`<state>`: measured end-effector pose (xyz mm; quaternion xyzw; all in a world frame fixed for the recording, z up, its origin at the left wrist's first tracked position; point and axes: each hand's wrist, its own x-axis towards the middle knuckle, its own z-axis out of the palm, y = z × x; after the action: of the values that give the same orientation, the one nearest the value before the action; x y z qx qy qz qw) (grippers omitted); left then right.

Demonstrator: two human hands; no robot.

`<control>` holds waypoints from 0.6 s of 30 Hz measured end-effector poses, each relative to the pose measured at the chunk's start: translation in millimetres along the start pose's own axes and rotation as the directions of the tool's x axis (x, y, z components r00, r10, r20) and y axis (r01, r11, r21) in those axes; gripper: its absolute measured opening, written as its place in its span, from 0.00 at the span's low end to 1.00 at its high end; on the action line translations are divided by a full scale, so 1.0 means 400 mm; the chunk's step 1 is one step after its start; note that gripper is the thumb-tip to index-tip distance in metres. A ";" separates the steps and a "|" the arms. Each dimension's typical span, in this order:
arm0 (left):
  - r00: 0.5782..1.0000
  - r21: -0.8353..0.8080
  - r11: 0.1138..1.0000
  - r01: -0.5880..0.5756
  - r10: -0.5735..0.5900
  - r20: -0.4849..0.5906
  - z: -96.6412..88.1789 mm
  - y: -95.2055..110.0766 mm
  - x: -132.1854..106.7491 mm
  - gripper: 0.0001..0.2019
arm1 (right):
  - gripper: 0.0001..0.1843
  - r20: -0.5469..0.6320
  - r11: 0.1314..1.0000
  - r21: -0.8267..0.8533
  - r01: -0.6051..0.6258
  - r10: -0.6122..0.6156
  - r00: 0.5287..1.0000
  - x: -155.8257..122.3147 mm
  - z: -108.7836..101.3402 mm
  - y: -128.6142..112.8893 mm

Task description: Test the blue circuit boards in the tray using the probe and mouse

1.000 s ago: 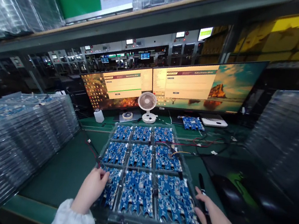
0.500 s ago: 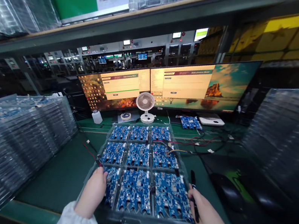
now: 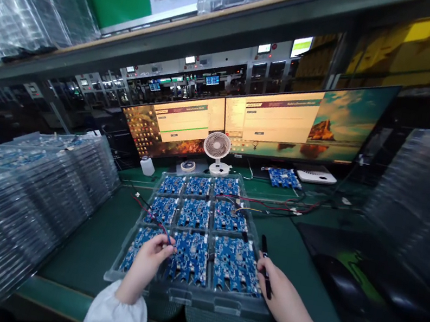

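A clear plastic tray [image 3: 205,298] lies on the bench in front of me, with blue circuit boards [image 3: 194,213] in rows in its compartments. My left hand [image 3: 146,260] is over the near-left boards, thumb and fingers pinched on a thin wire lead [image 3: 162,225]. That lead runs up and left across the tray's left side. At the tray's right edge, my right hand [image 3: 283,299] is closed around a black pen-like tool [image 3: 264,244], which points up and away. The fingertips of that hand are beside the near-right board [image 3: 237,263].
Stacked trays of boards [image 3: 27,195] stand at the left, more stacked trays [image 3: 425,185] at the right. Behind are a small fan [image 3: 217,147], a wide monitor [image 3: 344,127] and a separate board [image 3: 284,178]. Red and black wires [image 3: 301,209] cross the tray's far right. A mouse [image 3: 337,280] lies right.
My left hand has left the tray's left edge and moved right over the boards, bringing the wire lead. The tray sits slightly further left in view. My right hand still holds the pen-like tool.
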<state>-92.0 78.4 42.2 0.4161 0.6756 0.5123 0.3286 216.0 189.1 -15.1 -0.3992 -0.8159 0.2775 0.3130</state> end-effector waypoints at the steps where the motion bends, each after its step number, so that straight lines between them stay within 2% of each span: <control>1: 1.000 -0.034 0.999 0.022 -0.022 0.022 0.008 -0.006 0.004 0.26 | 0.08 -0.001 1.000 0.002 -0.004 0.004 1.000 0.002 0.004 0.000; 5: 0.998 -0.001 1.000 0.029 -0.029 0.049 0.040 -0.039 0.027 0.22 | 0.08 0.003 1.000 0.021 -0.023 0.023 1.000 0.003 0.017 0.005; 11: 0.997 0.264 0.963 -0.058 0.043 0.064 0.082 -0.060 0.061 0.11 | 0.11 0.022 0.998 0.045 -0.040 0.039 0.999 -0.002 0.014 0.021; 18: 0.988 0.240 0.966 -0.097 0.065 0.140 0.091 -0.052 0.062 0.04 | 0.12 0.025 0.999 0.041 -0.030 0.029 0.999 -0.003 0.016 0.022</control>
<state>-75.8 113.2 12.3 0.5136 0.6934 0.4091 0.2967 216.2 191.4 -25.8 -0.4013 -0.8076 0.3039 0.3071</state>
